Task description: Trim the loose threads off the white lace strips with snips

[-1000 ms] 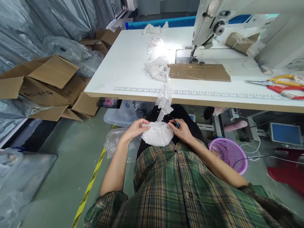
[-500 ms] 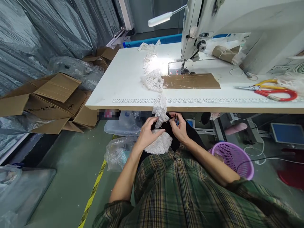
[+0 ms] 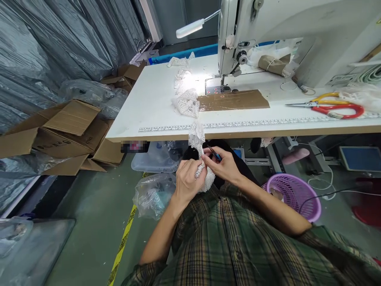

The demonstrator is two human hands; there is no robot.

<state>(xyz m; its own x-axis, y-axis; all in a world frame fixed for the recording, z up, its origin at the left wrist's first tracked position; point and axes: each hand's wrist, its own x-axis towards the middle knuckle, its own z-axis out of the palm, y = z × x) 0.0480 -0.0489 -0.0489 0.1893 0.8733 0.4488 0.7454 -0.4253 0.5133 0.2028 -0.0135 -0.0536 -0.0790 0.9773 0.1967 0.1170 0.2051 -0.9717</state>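
A white lace strip [image 3: 197,134] runs down from the sewing table over its front edge to my lap. My left hand [image 3: 189,178] is closed around the lower part of it, with a gathered end hanging below the fingers. Beside it, my right hand [image 3: 224,164] pinches the lace with thumb and fingertip. Blue-handled thread snips [image 3: 217,156] are tucked in that same right hand, their dark blades pointing up and away. Part of the snips is hidden by the fingers.
A sewing machine [image 3: 228,43] stands on the white table [image 3: 149,95], with a brown taped strip [image 3: 235,100] by its needle. Red-and-yellow scissors [image 3: 333,107] lie at the right. Below are a purple basket [image 3: 314,206], a plastic bag [image 3: 154,194] and cardboard boxes [image 3: 71,131].
My left hand has gone from spread fingers to gripping the lace. My right hand has moved left to meet it, and the lace is now bunched between them.
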